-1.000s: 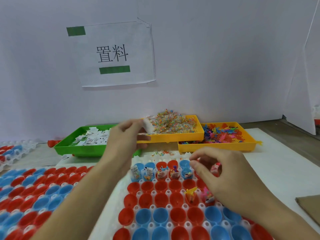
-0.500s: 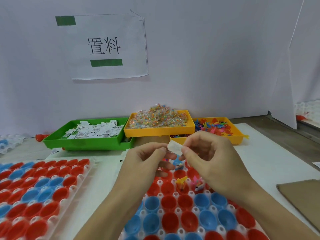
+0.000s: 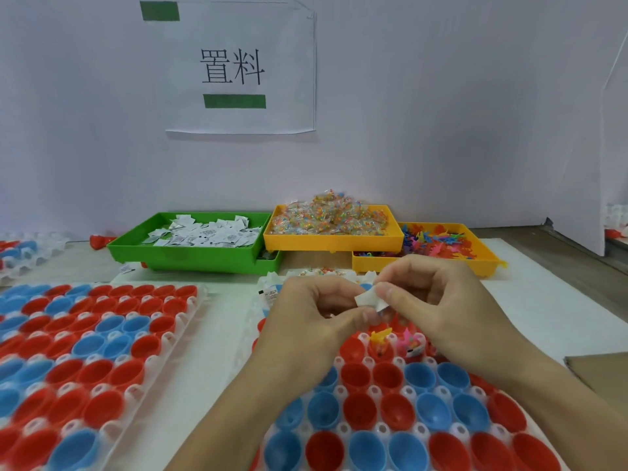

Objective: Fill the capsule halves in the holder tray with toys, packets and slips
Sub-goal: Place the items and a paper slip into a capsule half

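**Both hands pinched one white slip above the holder tray**

You held a small white folded paper slip (image 3: 370,298) between your two hands, raised above the far rows of the white plastic holder tray of red and blue capsule halves (image 3: 390,413). Your right hand (image 3: 438,300) pinched the slip's right edge, thumb on the near face and curled fingers (image 3: 385,289) over the top. Your left hand (image 3: 316,311) was curled too, its fingertips meeting the slip's left and lower edge; more slips may have been bunched in that palm, but you could not tell from this view. The slip touched only your fingers, clear of every cup.

Just under your hands, two red cups in the tray held a yellow plastic toy (image 3: 380,336) and a pink plastic toy (image 3: 409,345). Cups in the far row behind your hands held white slips (image 3: 270,294); the near rows of cups showed nothing inside.

To your left, a second tray of red and blue capsule halves (image 3: 85,351) lay on the tabletop (image 3: 543,311). Beyond the trays stood a green plastic bin of white slips (image 3: 204,253), a yellow bin heaped with clear packets of coloured beads (image 3: 333,237) resting partly on its neighbours, and a yellow bin of mixed coloured plastic toys (image 3: 438,258). A white paper sign with black characters and green bars (image 3: 238,66) hung on the wall behind.
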